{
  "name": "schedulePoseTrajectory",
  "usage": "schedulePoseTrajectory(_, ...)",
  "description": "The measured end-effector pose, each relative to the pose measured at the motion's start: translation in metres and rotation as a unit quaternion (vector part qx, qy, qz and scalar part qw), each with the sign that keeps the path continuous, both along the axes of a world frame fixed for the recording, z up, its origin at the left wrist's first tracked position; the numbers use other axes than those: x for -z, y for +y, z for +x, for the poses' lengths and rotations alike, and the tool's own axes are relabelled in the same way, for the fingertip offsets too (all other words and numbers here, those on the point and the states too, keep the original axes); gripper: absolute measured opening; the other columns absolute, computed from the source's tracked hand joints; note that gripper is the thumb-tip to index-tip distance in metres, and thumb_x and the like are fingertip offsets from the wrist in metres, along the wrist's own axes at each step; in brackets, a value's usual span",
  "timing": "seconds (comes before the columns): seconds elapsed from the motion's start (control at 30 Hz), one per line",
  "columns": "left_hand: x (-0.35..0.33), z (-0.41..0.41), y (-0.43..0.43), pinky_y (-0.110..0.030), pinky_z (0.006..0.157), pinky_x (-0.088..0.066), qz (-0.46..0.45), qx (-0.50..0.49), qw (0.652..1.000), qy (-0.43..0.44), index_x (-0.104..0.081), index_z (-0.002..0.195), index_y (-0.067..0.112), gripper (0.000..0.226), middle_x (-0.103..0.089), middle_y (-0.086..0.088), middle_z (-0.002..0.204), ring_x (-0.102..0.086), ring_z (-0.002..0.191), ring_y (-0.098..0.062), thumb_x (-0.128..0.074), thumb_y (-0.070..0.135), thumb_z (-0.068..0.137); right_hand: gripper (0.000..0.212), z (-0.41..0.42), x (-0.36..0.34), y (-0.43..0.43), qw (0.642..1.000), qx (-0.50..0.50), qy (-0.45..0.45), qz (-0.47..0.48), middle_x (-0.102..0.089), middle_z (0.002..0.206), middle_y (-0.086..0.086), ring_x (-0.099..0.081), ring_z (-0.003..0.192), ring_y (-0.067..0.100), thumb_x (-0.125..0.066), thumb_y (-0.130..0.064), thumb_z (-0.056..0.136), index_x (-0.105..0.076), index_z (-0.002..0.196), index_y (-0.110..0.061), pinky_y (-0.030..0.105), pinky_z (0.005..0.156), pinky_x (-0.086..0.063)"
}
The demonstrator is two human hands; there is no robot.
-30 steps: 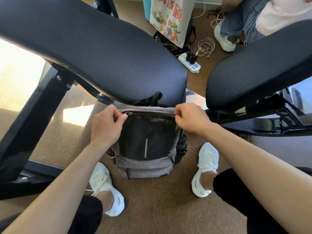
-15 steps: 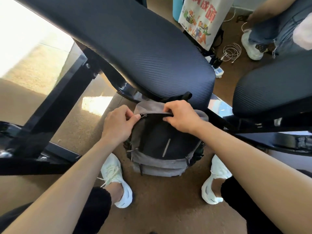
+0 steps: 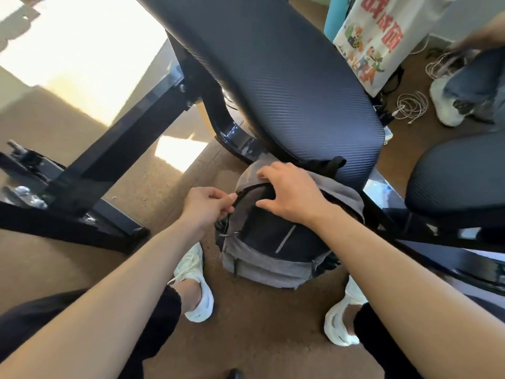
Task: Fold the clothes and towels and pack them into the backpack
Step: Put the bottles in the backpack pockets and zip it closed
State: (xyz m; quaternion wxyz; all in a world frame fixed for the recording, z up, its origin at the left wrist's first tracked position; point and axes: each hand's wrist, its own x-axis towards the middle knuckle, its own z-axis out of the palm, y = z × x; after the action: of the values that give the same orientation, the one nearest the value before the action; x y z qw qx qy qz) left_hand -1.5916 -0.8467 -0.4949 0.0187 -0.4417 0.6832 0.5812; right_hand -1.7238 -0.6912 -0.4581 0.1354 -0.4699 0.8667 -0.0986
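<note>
A grey and black backpack (image 3: 262,266) stands upright on the brown floor between my feet, its top tucked under a black padded bench. My left hand (image 3: 206,207) pinches the zipper pull at the left end of the bag's top edge. My right hand (image 3: 289,194) lies over the top of the backpack, fingers spread across the grey fabric and thumb on the dark front panel. The zipper line along the top looks partly open. No clothes or towels are in view.
A black padded bench (image 3: 273,77) on a black metal frame (image 3: 114,149) looms over the bag. Another black pad (image 3: 459,173) sits right. A printed tote bag (image 3: 382,36), coiled cables (image 3: 410,105) and another person's shoe (image 3: 448,102) are at the back right. My white shoes (image 3: 195,285) flank the bag.
My right hand slid left along the bag's top toward my left hand and spread its fingers. The left hand keeps its pinch. The view swung left.
</note>
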Motion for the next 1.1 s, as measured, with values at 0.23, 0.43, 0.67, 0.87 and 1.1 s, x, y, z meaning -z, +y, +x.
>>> schedulePoseTrajectory(0.23, 0.015, 0.01, -0.006, -0.022, 0.057, -0.049, 0.061, -0.015, 0.998, -0.017, -0.074, 0.083, 0.008, 0.018, -0.075, -0.002, 0.071, -0.058, 0.064, -0.012, -0.077, 0.023, 0.091, 0.019, 0.015, 0.018, -0.024, 0.998, 0.03, 0.054, -0.019, -0.069, 0.109, 0.002, -0.064, 0.102, 0.026, -0.063, -0.033, 0.097, -0.068, 0.11, -0.019, 0.038, 0.08, -0.049)
schedulePoseTrajectory(0.43, 0.048, 0.017, -0.009, -0.02, 0.049, -0.047, 0.12, -0.061, 0.989, -0.053, -0.07, 0.077, 0.008, 0.019, -0.075, -0.007, 0.071, -0.054, 0.054, -0.011, -0.078, 0.02, 0.09, 0.015, 0.015, 0.018, -0.021, 0.998, 0.047, 0.035, -0.038, -0.068, 0.102, 0.0, -0.064, 0.097, 0.024, -0.063, -0.031, 0.097, -0.068, 0.103, -0.018, 0.038, 0.077, -0.05)
schedulePoseTrajectory(0.67, 0.1, 0.036, -0.007, -0.023, 0.05, -0.045, 0.093, -0.089, 0.98, -0.153, -0.069, 0.081, 0.01, 0.022, -0.074, -0.004, 0.068, -0.054, 0.052, -0.011, -0.079, 0.027, 0.089, 0.014, 0.01, 0.017, -0.018, 0.997, 0.048, 0.034, -0.046, -0.068, 0.106, -0.001, -0.064, 0.102, 0.024, -0.064, -0.03, 0.097, -0.067, 0.103, -0.018, 0.038, 0.079, -0.047)
schedulePoseTrajectory(0.87, 0.121, 0.028, 0.004, -0.04, 0.082, -0.061, -0.011, -0.078, 0.978, -0.195, -0.068, 0.075, 0.016, 0.027, -0.075, 0.001, 0.069, -0.072, 0.076, -0.019, -0.08, 0.037, 0.088, 0.013, 0.009, 0.016, -0.014, 0.998, 0.044, 0.034, -0.043, -0.068, 0.108, 0.0, -0.063, 0.103, 0.025, -0.065, -0.029, 0.096, -0.067, 0.103, -0.018, 0.04, 0.08, -0.048)
schedulePoseTrajectory(1.1, 0.107, 0.035, 0.021, -0.04, 0.083, -0.045, -0.356, 0.002, 0.905, -0.233, -0.062, 0.103, 0.018, 0.034, -0.062, -0.004, 0.109, -0.057, 0.106, -0.027, -0.074, 0.045, 0.085, 0.039, 0.0, -0.002, -0.002, 0.997, 0.059, -0.027, -0.037, -0.068, 0.124, -0.001, -0.062, 0.117, 0.023, -0.071, -0.032, 0.092, -0.061, 0.128, -0.023, 0.044, 0.096, -0.051)
